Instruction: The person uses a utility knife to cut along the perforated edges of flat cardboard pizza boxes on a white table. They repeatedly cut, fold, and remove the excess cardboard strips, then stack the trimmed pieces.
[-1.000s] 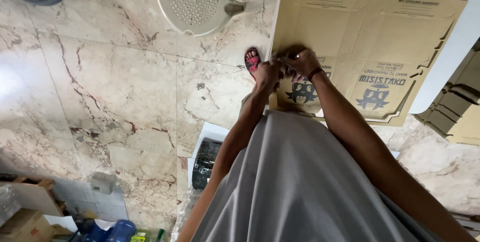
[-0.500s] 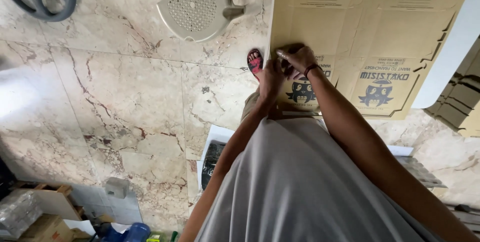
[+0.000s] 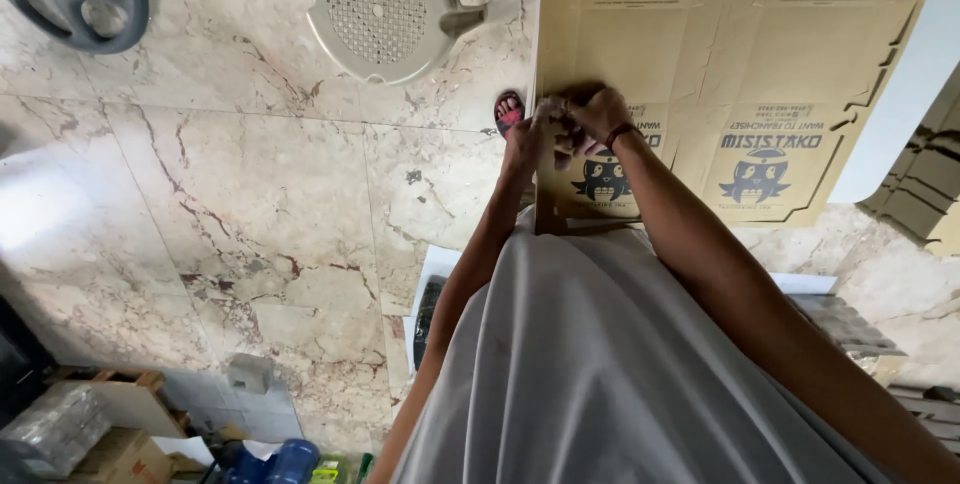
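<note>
Both hands meet low over the flat, unfolded tan cardboard box blank (image 3: 700,74), which lies on the veined cream marble floor (image 3: 230,204). The left hand (image 3: 535,129) and the right hand (image 3: 600,116) are pressed together at the sheet's near left edge, fingers curled; whether they pinch the card or some small thing between them I cannot tell. A foot in a pink sandal (image 3: 509,111) stands just beside that edge. To do this well, I judge the 2 hands should stay close together and grip along a printed crease, so the sheet bends cleanly rather than buckling.
</note>
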